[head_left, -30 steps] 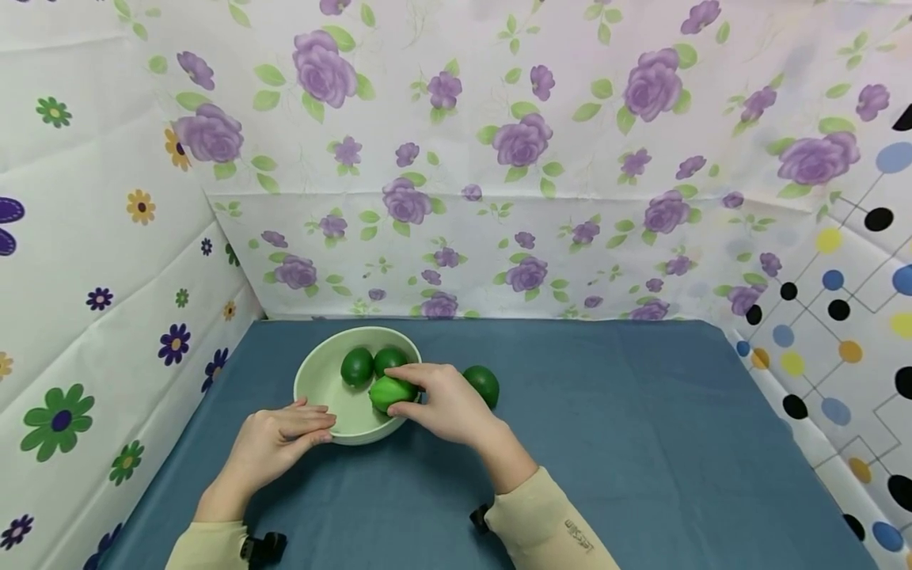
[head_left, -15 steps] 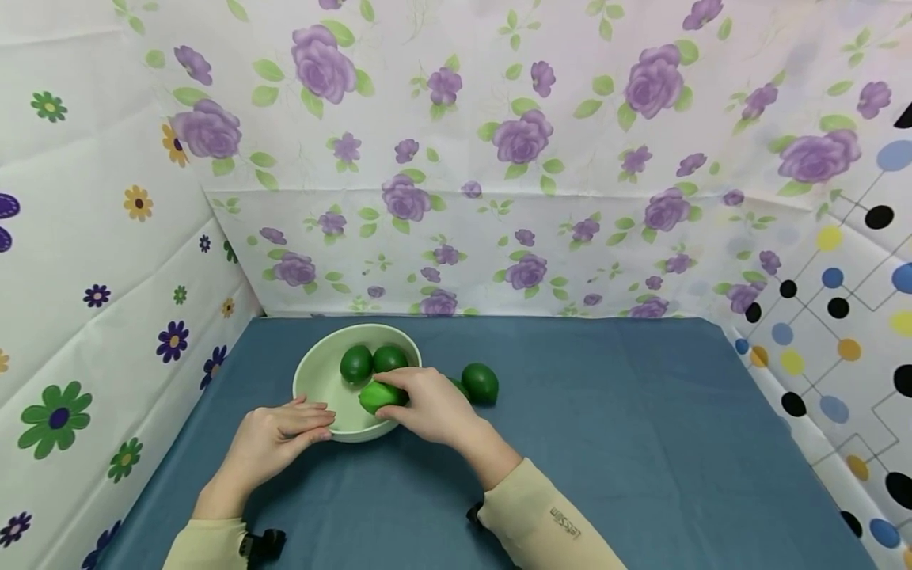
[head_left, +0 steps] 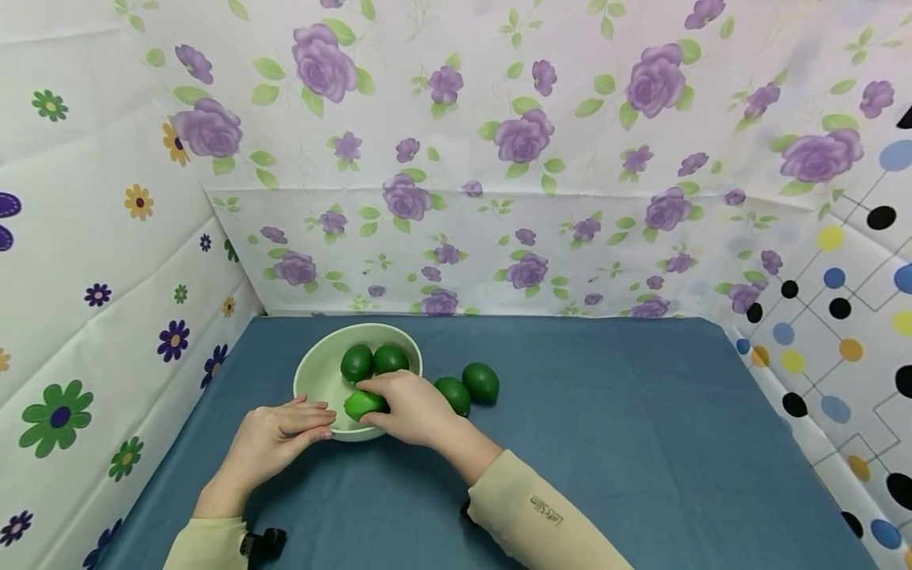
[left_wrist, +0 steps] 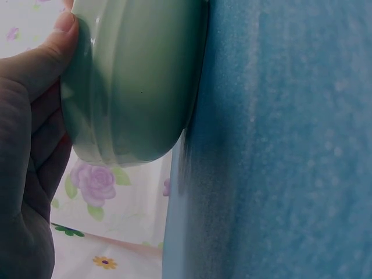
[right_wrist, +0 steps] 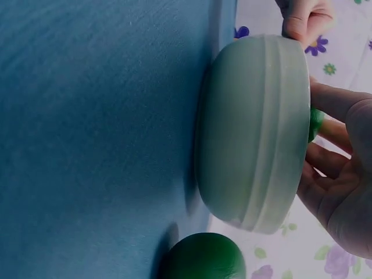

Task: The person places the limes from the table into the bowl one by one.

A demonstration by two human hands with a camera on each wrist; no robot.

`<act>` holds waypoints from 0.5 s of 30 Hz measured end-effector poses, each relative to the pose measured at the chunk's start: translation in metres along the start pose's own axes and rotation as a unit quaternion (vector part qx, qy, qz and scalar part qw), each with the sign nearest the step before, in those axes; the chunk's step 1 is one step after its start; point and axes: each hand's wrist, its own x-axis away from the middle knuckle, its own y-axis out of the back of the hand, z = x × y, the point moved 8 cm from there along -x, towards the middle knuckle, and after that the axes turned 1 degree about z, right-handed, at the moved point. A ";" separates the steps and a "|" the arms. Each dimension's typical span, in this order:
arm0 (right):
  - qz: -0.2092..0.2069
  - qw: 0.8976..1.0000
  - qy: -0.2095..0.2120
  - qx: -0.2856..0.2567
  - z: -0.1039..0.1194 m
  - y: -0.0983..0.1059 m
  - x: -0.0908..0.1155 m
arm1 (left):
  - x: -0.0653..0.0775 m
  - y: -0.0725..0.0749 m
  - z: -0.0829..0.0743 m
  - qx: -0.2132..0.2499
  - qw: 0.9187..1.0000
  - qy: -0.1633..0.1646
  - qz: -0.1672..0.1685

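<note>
A pale green bowl (head_left: 321, 388) stands on the blue cloth, left of the middle in the head view. My left hand (head_left: 278, 439) holds its near left rim, thumb outside and fingers over the edge; the thumb (left_wrist: 55, 43) shows against the wall in the left wrist view. My right hand (head_left: 409, 408) reaches over the near right rim and pinches a bright green fruit (head_left: 363, 404) with a knobby end, low inside the bowl. Two smooth dark green lime-like fruits, a left one (head_left: 357, 363) and a right one (head_left: 390, 359), lie at the back of the bowl.
Right of the bowl, two more dark green fruits lie on the cloth, a nearer one (head_left: 454, 394) partly behind my right hand and a farther one (head_left: 480, 383). Flower-patterned sheets (head_left: 456, 158) rise behind and at the left, and a dotted sheet (head_left: 841, 380) at the right.
My right hand has carried the bright green fruit left and slightly nearer, from the bowl's right side toward its middle. The nearer loose fruit has come into sight. My left hand stays put.
</note>
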 end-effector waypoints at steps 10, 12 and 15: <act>0.068 0.994 0.003 0.089 0.013 -0.009 -0.018 | 0.000 0.000 0.000 -0.001 1.000 0.003 -0.002; 0.082 0.991 -0.005 0.108 0.013 -0.012 -0.021 | -0.001 0.001 0.000 -0.002 1.000 0.002 -0.003; 0.102 0.987 -0.014 0.126 0.016 -0.014 -0.025 | -0.001 0.001 0.000 -0.002 1.000 0.000 -0.005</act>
